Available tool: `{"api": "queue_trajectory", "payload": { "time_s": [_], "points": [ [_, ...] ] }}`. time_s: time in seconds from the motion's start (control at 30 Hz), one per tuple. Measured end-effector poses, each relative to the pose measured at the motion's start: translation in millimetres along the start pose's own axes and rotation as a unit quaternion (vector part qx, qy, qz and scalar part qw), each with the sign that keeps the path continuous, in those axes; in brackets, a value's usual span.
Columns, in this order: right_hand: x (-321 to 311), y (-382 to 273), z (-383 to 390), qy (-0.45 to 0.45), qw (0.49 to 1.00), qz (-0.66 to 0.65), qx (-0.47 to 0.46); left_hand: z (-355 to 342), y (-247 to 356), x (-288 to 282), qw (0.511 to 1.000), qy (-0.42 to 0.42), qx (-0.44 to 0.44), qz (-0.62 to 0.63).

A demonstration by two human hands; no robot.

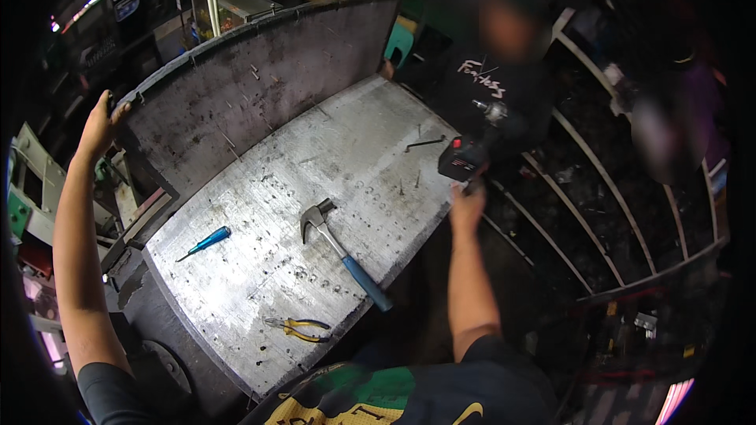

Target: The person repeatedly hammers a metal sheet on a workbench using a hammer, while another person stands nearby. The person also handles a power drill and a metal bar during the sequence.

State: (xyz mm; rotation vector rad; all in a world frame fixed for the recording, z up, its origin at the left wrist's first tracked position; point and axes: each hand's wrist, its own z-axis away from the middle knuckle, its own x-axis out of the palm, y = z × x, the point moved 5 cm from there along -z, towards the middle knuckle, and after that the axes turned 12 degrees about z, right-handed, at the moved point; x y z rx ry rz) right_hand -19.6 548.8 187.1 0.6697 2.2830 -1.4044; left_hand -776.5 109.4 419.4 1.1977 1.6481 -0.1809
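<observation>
A tall dark panel (260,78) with several thin pins sticking out stands upright along the far side of a worn metal tabletop (370,122). My left hand (104,124) is closed over the panel's upper left corner. At the table's right edge, my right hand (468,206) looks closed, right below the battery of a black cordless drill (461,160); the drill partly hides its fingers, and what they grip is unclear. Between my arms lie a claw hammer (339,248) with a blue grip, a blue screwdriver (206,241) and yellow-handled pliers (303,330).
A hex key (425,143) and a few screws (408,185) lie near the drill. Across the table stands a co-worker in a dark shirt (504,82), a hand (387,70) by the panel's far end. Curved metal bars (598,181) fill the right side.
</observation>
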Motion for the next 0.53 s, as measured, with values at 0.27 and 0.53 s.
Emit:
{"api": "queue_trajectory", "payload": {
  "time_s": [0.27,0.53],
  "points": [
    [-5.6,74.4,-191.9,-0.204,0.951,-0.220,0.079,16.1,46.4,-26.3,0.972,0.018,-0.014,-0.233],
    [8.0,88.9,-228.1,-0.293,0.953,-0.072,0.033,30.7,114.4,-31.3,0.969,0.020,-0.100,-0.223]
  ]
}}
